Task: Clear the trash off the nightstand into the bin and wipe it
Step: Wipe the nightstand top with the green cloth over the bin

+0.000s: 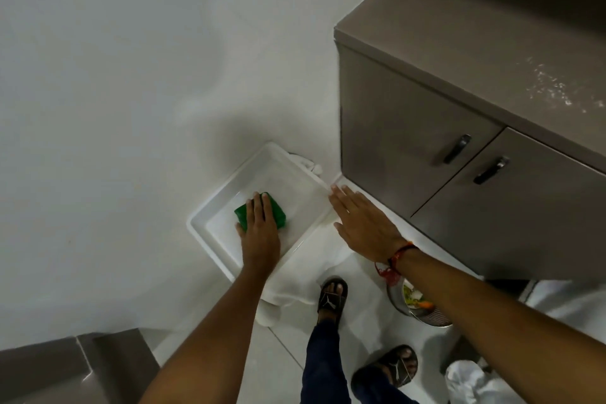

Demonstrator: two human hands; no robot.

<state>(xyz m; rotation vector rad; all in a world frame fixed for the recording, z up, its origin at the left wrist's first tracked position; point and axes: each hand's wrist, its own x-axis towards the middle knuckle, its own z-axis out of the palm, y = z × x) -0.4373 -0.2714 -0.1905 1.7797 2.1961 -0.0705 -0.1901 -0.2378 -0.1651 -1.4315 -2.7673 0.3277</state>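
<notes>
The small white nightstand (210,223) with a raised rim stands against the wall, its top bare apart from a green scrub pad (277,211). My left hand (260,229) lies flat on the pad, fingers pressing it to the surface. My right hand (360,220) hovers open, fingers spread, over the nightstand's right edge, holding nothing; a red thread is tied at its wrist. A round steel bin (413,307) holding food scraps sits on the floor under my right forearm, partly hidden.
A grey-brown cabinet (426,147) with two dark handles stands right of the nightstand; white specks lie on its top. A white cloth (305,285) hangs off the nightstand's front. My sandalled feet are on the tiled floor. A crumpled white bag (472,380) lies at lower right.
</notes>
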